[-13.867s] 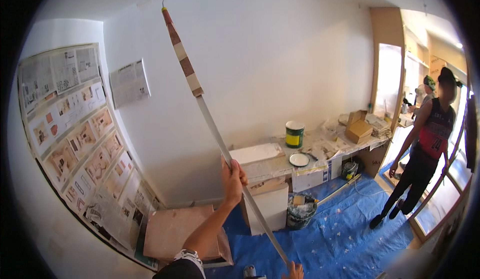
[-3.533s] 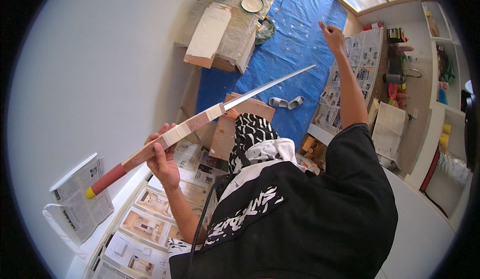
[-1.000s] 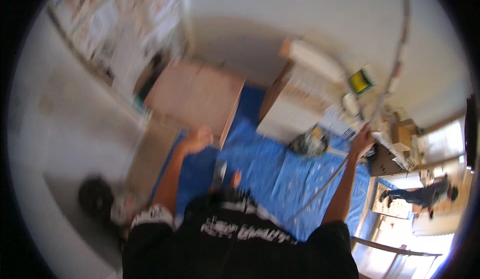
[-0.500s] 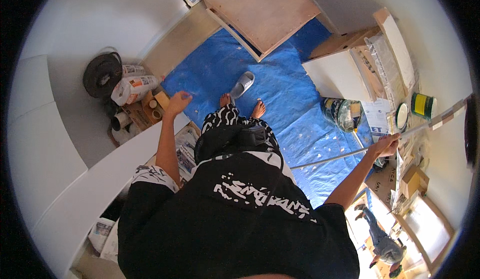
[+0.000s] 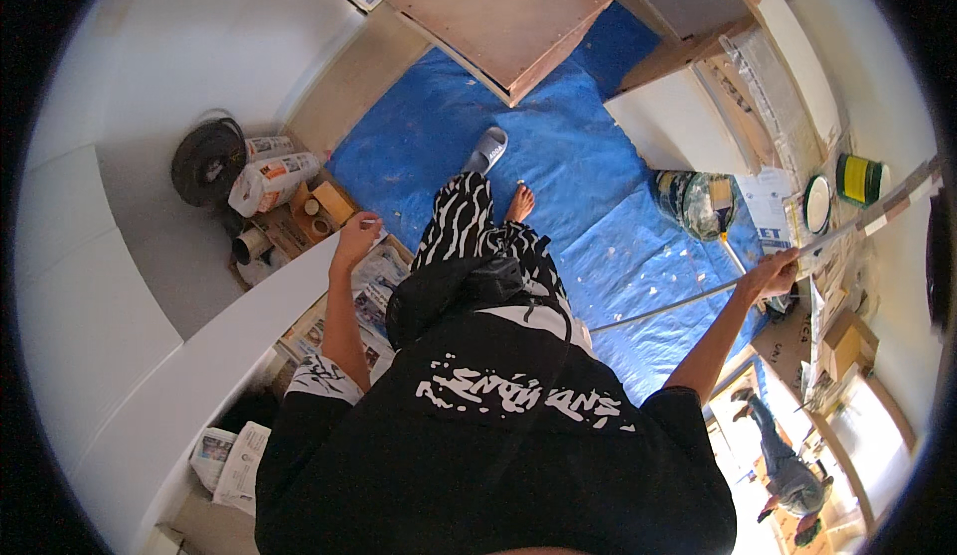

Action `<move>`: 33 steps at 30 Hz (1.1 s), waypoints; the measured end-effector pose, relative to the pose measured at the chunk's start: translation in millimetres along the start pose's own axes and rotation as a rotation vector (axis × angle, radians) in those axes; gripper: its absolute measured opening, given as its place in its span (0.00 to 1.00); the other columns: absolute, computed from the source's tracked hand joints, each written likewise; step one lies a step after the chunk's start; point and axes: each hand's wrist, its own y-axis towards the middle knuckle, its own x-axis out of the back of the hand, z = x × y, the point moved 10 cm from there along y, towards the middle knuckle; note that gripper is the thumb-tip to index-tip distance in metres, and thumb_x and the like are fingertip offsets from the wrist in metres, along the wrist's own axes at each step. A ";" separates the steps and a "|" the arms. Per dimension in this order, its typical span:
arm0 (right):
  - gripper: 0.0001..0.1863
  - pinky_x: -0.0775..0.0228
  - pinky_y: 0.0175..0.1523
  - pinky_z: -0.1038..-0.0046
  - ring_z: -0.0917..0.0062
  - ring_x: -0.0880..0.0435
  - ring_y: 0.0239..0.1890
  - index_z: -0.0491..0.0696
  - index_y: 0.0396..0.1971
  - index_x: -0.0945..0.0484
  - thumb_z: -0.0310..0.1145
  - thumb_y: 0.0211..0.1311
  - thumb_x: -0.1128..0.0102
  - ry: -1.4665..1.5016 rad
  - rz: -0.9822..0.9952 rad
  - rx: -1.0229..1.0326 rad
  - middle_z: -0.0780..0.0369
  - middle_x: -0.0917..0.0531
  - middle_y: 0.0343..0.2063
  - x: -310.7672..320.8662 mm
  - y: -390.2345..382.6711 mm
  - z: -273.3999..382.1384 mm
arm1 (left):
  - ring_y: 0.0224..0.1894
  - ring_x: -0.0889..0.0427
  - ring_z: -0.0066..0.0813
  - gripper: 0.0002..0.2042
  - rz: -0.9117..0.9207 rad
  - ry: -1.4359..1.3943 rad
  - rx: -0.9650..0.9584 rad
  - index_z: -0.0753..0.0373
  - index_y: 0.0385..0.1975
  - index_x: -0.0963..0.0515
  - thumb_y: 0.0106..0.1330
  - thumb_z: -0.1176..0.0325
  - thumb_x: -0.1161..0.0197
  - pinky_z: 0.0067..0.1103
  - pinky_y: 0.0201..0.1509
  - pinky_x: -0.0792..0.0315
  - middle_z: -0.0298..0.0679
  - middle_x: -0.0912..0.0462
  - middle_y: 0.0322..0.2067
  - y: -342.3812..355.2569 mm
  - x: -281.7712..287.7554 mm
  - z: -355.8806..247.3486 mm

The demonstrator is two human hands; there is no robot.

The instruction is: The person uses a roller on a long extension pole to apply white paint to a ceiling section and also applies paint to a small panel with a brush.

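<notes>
My right hand point(image 5: 772, 274), out to the right, is closed around a long thin pole point(image 5: 663, 308). The pole slants from beside my hip up past the hand toward the right wall, where it looks wider and silvery. My left hand point(image 5: 356, 240) is raised at the left, its fingers curled; a small whitish bit shows at the fingertips, too small to name. Below that hand is the edge of a white panel point(image 5: 254, 306). A grey slide sandal point(image 5: 488, 146) lies at the end of my left trouser leg; my right foot point(image 5: 520, 202) is bare.
Blue sheeting point(image 5: 568, 156) covers the floor. Ahead stands a brown wooden board point(image 5: 488, 17). A paint-smeared bucket point(image 5: 693, 203) and a green-yellow tin point(image 5: 861, 179) are at the right. Left are a cardboard box point(image 5: 289, 221) and a black coil point(image 5: 207, 161). Another person point(image 5: 788, 470) is at lower right.
My left leg has stepped forward, and the trouser leg now meets the sandal. My left hand has come lower in view. My right hand keeps its hold on the pole.
</notes>
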 end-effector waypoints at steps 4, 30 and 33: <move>0.25 0.42 0.22 0.72 0.81 0.36 0.18 0.42 0.20 0.29 0.50 0.67 0.45 -0.106 -0.058 0.030 0.66 0.32 0.14 8.0 9.0 -19.1 | 0.35 0.18 0.30 0.21 0.093 0.200 0.055 0.67 0.47 0.23 0.62 0.56 0.35 0.26 0.40 0.25 0.45 0.17 0.34 15.9 11.4 -10.3; 0.20 0.37 0.29 0.79 0.86 0.31 0.24 0.41 0.30 0.19 0.47 0.64 0.38 -0.189 -0.298 0.073 0.67 0.23 0.19 88.9 -145.6 43.9 | 0.30 0.20 0.27 0.18 0.311 0.413 -0.159 0.67 0.49 0.27 0.66 0.61 0.44 0.25 0.31 0.25 0.38 0.18 0.32 251.6 246.6 -60.1; 0.19 0.38 0.29 0.80 0.88 0.31 0.24 0.42 0.30 0.18 0.46 0.64 0.38 -0.125 -0.345 0.052 0.68 0.23 0.20 83.5 -157.6 61.9 | 0.21 0.23 0.27 0.16 0.405 0.429 -0.339 0.68 0.35 0.24 0.65 0.58 0.44 0.26 0.30 0.26 0.38 0.21 0.20 271.2 231.6 -102.8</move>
